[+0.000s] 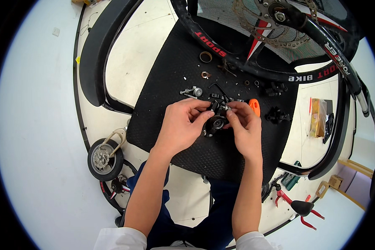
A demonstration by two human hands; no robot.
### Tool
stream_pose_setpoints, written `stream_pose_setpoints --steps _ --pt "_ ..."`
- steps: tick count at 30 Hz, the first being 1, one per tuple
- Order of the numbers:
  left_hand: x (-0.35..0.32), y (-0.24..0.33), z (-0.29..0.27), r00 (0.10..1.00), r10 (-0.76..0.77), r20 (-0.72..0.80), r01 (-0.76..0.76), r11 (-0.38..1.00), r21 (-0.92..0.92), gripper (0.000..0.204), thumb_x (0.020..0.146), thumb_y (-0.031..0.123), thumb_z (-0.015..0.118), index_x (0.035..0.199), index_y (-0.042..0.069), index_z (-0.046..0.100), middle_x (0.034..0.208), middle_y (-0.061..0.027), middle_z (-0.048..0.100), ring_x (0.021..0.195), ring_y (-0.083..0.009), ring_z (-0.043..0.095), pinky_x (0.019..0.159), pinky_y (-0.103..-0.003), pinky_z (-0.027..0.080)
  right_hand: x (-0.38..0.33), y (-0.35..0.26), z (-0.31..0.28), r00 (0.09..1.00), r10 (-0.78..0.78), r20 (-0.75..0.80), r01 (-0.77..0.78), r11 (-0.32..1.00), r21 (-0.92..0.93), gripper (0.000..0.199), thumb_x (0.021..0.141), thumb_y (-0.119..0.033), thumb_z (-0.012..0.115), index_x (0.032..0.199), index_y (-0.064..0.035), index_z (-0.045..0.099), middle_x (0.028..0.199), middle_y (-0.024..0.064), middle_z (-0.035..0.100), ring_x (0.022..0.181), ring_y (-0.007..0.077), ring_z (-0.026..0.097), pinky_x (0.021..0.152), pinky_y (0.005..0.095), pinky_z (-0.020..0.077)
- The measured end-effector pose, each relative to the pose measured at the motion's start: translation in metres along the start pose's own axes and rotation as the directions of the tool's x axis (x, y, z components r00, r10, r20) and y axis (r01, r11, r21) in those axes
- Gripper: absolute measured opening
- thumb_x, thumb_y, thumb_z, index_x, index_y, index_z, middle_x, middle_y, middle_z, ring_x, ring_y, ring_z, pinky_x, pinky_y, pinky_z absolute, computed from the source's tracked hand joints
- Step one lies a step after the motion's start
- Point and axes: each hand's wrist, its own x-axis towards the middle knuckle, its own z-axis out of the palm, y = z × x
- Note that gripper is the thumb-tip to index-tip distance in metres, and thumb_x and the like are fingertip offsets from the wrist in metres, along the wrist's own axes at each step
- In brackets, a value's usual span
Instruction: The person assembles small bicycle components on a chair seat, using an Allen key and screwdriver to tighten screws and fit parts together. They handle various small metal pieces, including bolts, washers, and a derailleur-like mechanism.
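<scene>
Over the black chair seat (pixel 154 121), a black disc brake caliper (pixel 216 121) with a round part facing up is gripped between both hands. My left hand (pixel 183 122) pinches its left side with thumb and forefinger. My right hand (pixel 244 128) closes its thumb and fingers on a small silver part (pixel 226 108) at the caliper's upper right; fingertips partly hide it. Just beyond my left hand lies a silver bolt assembly (pixel 192 91). A black hex key (pixel 219 91) rests beyond the caliper. Right beside my right hand is an orange-handled tool (pixel 254 107).
A bicycle wheel (pixel 237 66) with a brake rotor (pixel 254 25) and fork overhangs the seat's far side. Loose rings (pixel 205 57), washers (pixel 205 75) and black brake parts (pixel 278 115) lie around. Chair armrests (pixel 91 62) flank the seat. A small wheel (pixel 105 160) stands at lower left.
</scene>
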Motion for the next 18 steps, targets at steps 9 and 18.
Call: stream_pose_setpoints --steps 9,18 --pt "-0.001 -0.001 -0.003 0.999 0.026 0.037 -0.026 1.0 -0.003 0.025 0.086 0.0 0.069 0.11 -0.006 0.07 0.09 -0.015 0.072 0.074 -0.0158 0.071 0.066 -0.026 0.056 0.005 -0.002 -0.002 0.998 0.038 0.042 -0.038 0.999 0.0 0.015 0.095 -0.008 0.067 0.106 0.002 0.07 0.089 0.0042 0.071 0.08 0.0093 0.066 0.07 0.0244 0.0544" --pt "-0.003 0.001 -0.005 1.0 -0.008 0.024 0.008 1.0 -0.024 0.024 0.084 0.0 0.07 0.108 -0.004 0.072 0.093 -0.0119 0.072 0.074 -0.0164 0.071 0.065 -0.025 0.055 0.008 0.001 -0.01 0.998 0.048 0.035 -0.049 0.998 0.036 0.013 0.094 -0.002 0.064 0.105 0.004 0.069 0.094 0.0087 0.071 0.081 0.0137 0.068 0.071 0.027 0.0567"
